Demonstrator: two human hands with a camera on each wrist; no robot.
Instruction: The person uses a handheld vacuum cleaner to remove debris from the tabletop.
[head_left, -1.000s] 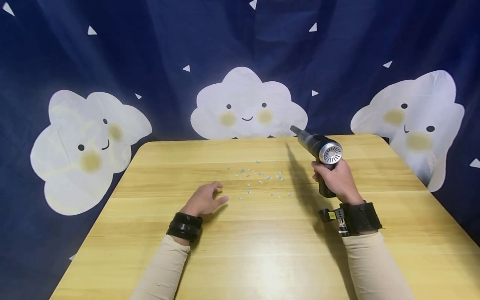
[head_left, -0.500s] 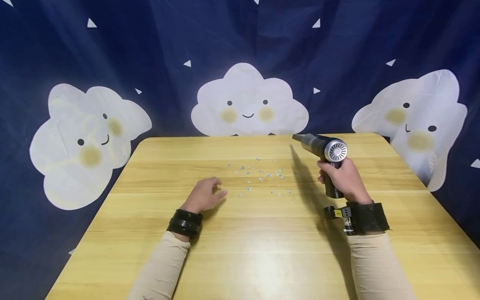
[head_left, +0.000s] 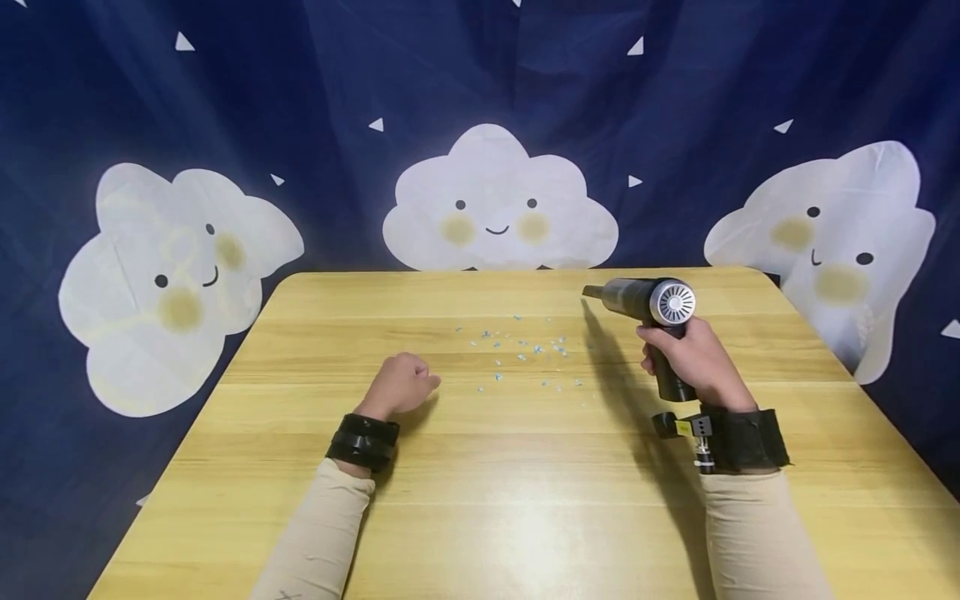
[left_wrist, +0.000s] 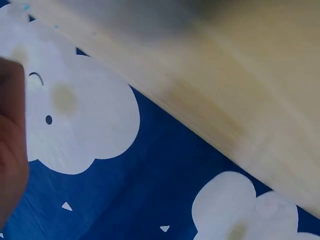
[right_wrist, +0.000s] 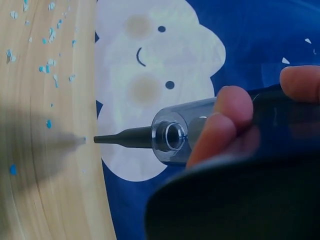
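My right hand (head_left: 702,360) grips the handle of a black handheld vacuum cleaner (head_left: 633,298) with a silver vented end. Its narrow nozzle (right_wrist: 122,138) points away and to the left, above the table; the right wrist view also shows the clear dust cup (right_wrist: 170,120). Small blue and white scraps (head_left: 537,350) lie scattered mid-table, left of the vacuum. To their left, my left hand (head_left: 397,383) is curled into a fist over the tabletop, with nothing seen in it. Only part of that hand (left_wrist: 11,145) enters the left wrist view.
The wooden table (head_left: 480,467) has its far edge against a dark blue curtain (head_left: 330,92) printed with white clouds and triangles. Black straps are on both wrists, and a small camera mount (head_left: 686,427) juts from the right one.
The left hand's fingers, loosely spread before, have curled into a fist. My right hand has moved slightly right, and the vacuum's nozzle has tipped lower. The scraps lie as before.
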